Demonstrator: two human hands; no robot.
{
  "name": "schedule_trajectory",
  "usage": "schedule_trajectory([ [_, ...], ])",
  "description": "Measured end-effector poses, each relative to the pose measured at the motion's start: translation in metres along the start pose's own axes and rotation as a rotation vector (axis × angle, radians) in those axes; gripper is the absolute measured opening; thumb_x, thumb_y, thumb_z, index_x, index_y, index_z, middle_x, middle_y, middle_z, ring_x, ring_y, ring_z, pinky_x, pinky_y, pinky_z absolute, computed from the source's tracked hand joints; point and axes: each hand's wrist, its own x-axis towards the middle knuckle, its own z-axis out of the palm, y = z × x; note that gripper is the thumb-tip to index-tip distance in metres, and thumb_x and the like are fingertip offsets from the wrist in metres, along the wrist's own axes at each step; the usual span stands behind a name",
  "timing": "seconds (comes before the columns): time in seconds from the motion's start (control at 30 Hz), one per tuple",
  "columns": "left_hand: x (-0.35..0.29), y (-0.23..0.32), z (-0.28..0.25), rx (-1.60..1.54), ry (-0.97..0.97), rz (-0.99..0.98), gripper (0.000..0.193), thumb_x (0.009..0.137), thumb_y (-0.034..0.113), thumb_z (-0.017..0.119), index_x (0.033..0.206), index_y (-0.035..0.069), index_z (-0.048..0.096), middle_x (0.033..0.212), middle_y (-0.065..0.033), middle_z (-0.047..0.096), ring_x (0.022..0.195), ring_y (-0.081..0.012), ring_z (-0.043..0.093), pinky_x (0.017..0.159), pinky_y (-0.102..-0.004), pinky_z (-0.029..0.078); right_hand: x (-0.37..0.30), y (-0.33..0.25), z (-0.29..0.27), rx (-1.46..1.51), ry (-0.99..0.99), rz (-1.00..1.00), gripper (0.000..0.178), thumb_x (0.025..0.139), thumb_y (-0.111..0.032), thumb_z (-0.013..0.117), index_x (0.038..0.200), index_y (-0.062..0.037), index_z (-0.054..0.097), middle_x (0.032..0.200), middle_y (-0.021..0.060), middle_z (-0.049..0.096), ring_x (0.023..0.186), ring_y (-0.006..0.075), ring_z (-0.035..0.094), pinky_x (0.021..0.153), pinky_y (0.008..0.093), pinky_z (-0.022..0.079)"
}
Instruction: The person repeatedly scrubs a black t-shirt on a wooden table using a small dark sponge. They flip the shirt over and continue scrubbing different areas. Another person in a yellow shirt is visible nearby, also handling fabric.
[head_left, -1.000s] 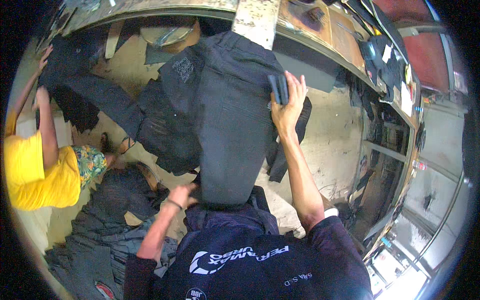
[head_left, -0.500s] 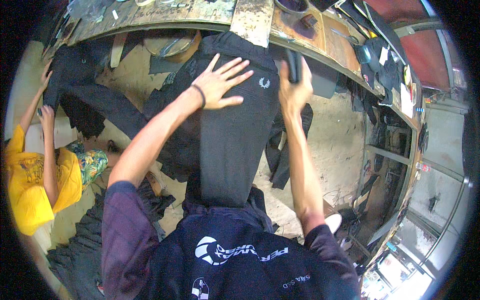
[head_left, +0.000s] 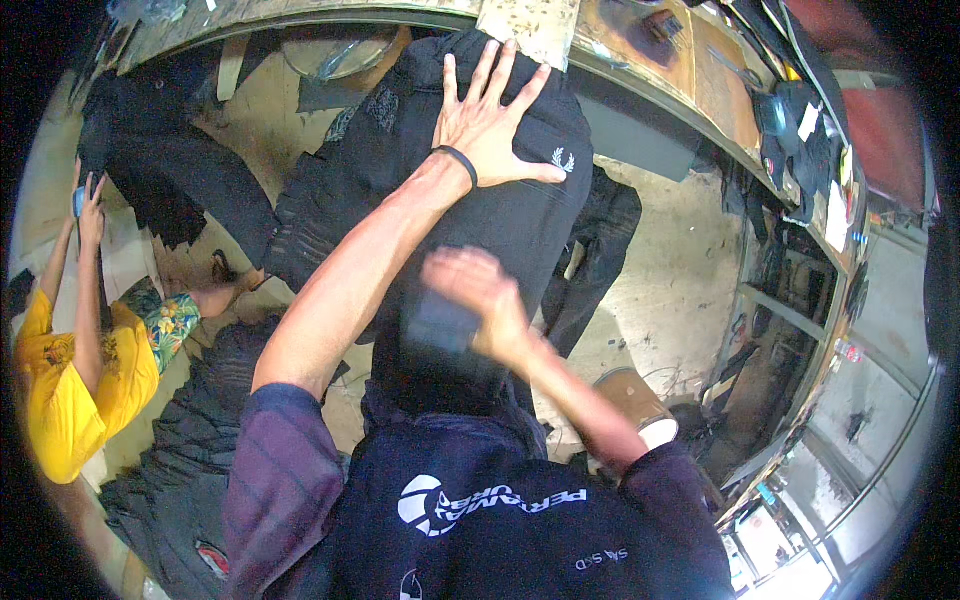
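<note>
Black trousers (head_left: 540, 225) with a small white wreath emblem lie stretched lengthwise in front of me, their far end by a pale board (head_left: 530, 30). My left hand (head_left: 490, 125) is spread flat on the far part of them, thumb beside the emblem. Lower down, over the near part of the cloth, my right hand (head_left: 480, 290) grips a dark oblong block (head_left: 438, 322). Motion smears both hand and block, so the block's exact kind and whether it touches the cloth cannot be told.
A worn wooden bench (head_left: 690, 90) curves across the far side and right. At left, a person in a yellow shirt (head_left: 85, 380) holds a small blue thing near a black garment (head_left: 150, 150). Dark clothes (head_left: 190, 450) are heaped at lower left; a brown drum-shaped container (head_left: 632, 400) stands at right.
My right hand has swept from the far right edge of the trousers toward me and left, still gripping the block. My left hand has slid farther away and slightly right, fingers still spread.
</note>
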Motion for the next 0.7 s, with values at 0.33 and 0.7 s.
schedule_trajectory([
  [0.33,0.0,0.009,-0.001,0.053,0.039,-0.072,0.136,0.062,0.101,0.066,0.173,0.032,0.028,0.18,-0.0255,0.009,0.167,-0.0439,0.005,0.125,-0.0795,-0.002,-0.008,-0.007,0.0,0.027,0.054,-0.001,0.064,0.073,-0.001,0.073,0.137,-0.0046,0.072,0.144,0.0174,0.069,0.142,0.0372,0.06,0.123,0.0517,0.042],
  [0.7,0.005,0.011,-0.008,0.057,0.067,-0.034,0.099,0.067,0.094,0.071,0.14,0.026,0.065,0.174,-0.0211,0.029,0.167,-0.04,0.01,0.121,-0.0854,-0.001,-0.018,-0.021,0.023,0.208,-0.141,0.028,0.069,0.07,-0.005,0.081,0.138,-0.0056,0.072,0.148,0.0153,0.068,0.144,0.0327,0.059,0.125,0.0513,0.039],
])
